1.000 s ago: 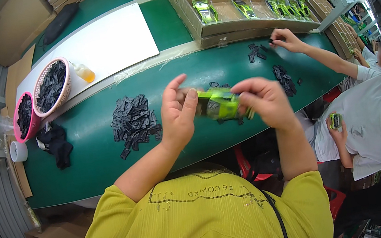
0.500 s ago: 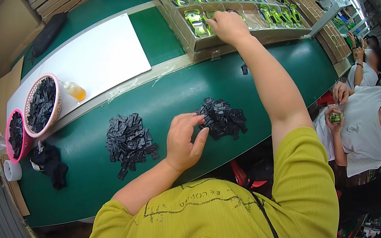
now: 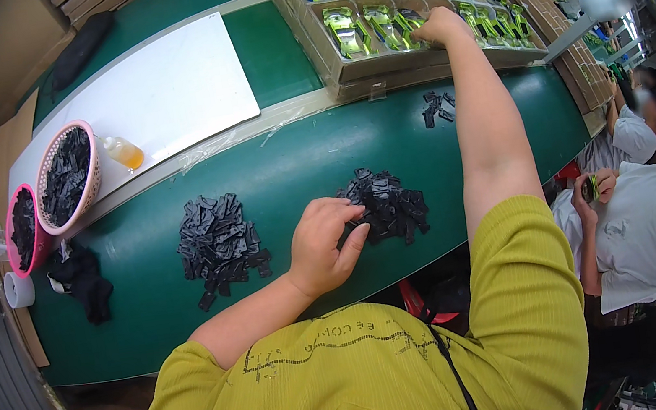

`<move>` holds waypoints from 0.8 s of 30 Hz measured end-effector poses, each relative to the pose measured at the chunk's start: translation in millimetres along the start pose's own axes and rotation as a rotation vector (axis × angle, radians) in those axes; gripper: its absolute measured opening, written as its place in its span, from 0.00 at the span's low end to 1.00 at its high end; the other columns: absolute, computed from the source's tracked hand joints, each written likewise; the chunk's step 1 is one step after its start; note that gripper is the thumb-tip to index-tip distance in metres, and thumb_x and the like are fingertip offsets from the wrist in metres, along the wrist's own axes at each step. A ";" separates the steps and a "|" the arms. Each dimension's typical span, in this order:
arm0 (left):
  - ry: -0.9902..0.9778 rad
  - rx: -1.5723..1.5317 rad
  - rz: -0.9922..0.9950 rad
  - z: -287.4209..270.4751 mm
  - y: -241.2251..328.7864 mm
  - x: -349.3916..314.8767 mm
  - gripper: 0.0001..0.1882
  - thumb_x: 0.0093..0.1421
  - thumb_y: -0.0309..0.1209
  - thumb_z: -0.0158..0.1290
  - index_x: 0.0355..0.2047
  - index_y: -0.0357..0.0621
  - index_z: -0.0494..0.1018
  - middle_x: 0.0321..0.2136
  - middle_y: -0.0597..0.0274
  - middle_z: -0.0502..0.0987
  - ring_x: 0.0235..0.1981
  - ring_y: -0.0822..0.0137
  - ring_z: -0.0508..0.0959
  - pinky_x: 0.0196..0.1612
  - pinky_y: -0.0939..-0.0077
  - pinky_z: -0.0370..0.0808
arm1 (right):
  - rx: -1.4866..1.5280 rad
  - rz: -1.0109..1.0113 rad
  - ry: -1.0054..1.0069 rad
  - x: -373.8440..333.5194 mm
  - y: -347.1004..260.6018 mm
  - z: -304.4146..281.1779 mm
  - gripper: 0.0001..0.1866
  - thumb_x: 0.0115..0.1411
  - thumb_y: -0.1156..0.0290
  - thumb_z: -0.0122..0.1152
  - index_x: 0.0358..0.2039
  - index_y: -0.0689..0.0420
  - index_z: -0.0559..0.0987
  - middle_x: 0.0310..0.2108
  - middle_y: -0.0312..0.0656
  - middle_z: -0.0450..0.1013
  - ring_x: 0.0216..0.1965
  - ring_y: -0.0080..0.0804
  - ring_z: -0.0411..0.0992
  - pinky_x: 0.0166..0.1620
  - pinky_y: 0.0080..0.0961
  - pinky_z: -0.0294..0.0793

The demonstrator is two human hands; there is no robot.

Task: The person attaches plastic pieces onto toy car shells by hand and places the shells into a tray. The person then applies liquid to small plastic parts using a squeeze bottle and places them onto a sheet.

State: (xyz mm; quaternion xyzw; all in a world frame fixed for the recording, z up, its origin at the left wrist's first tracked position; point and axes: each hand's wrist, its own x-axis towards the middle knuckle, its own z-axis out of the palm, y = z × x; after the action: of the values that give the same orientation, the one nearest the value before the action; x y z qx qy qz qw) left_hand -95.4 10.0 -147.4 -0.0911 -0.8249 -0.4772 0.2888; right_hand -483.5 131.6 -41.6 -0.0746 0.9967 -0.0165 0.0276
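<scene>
Cars (image 3: 345, 33) of bright green plastic sit in the divided cardboard box (image 3: 359, 71) at the far side of the table (image 3: 287, 160), and much of its visible space looks filled. The front row shows roughly seven: three left of the person's right wrist, about four past it (these overlap, so the count is rough). More rows stand behind, too small and crowded to count surely.

The right hand (image 3: 444, 25) reaches over the front row, fingers bent down beside the third car from the left; the fingertips are partly hidden, so I cannot tell how far apart they are or whether they grip that car. Any gap under the hand is hidden too.

The left hand (image 3: 322, 244) is just beside the middle heap (image 3: 388, 206), thumb and fingers parted in a loose curve, nothing visible between them.

Plenty of black pieces look unused. They lie in three heaps: the middle one, a left heap (image 3: 219, 242) of similar spread, and a small heap (image 3: 438, 108) near the box. Two baskets hold more, one pale pink basket (image 3: 95, 176) and one bright pink basket (image 3: 12, 246). Single pieces are too tangled to count. One bottle (image 3: 123, 153) lies nearby.
</scene>
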 end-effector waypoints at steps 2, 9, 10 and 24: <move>0.021 0.024 0.012 -0.8 -0.7 -1.3 0.11 0.51 0.27 0.59 0.35 0.39 0.74 0.32 0.53 0.77 0.38 0.52 0.76 0.42 0.63 0.72 | 0.069 -0.001 0.027 -2.0 4.3 1.0 0.29 0.44 0.50 0.66 0.43 0.56 0.80 0.44 0.43 0.77 0.44 0.42 0.76 0.47 0.35 0.73; 0.020 0.077 0.100 0.3 -0.1 4.2 0.14 0.50 0.25 0.58 0.39 0.40 0.74 0.36 0.52 0.76 0.41 0.52 0.75 0.46 0.63 0.70 | 1.527 -0.241 -0.076 -112.5 58.8 -52.2 0.13 0.55 0.60 0.60 0.29 0.57 0.80 0.24 0.33 0.74 0.25 0.20 0.71 0.30 0.19 0.70; 0.051 0.114 0.134 2.7 4.6 8.3 0.18 0.48 0.26 0.59 0.42 0.40 0.72 0.40 0.51 0.75 0.44 0.50 0.73 0.48 0.62 0.69 | 1.572 -0.348 -0.088 -129.8 70.5 -36.0 0.12 0.56 0.62 0.59 0.32 0.58 0.79 0.26 0.33 0.74 0.26 0.20 0.70 0.32 0.18 0.69; -0.332 0.328 0.032 -33.5 49.0 -23.5 0.28 0.37 0.31 0.63 0.43 0.44 0.70 0.32 0.58 0.74 0.34 0.55 0.74 0.36 0.63 0.72 | 1.108 -0.034 -0.102 -266.2 144.3 89.3 0.08 0.57 0.66 0.61 0.31 0.58 0.80 0.23 0.35 0.76 0.24 0.18 0.71 0.29 0.16 0.69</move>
State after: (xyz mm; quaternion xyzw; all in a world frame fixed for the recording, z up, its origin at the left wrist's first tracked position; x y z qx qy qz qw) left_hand -42.3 10.6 -112.0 -0.1335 -0.9262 -0.3104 0.1676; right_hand -236.9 311.4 -122.1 -0.0656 0.8351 -0.5349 0.1105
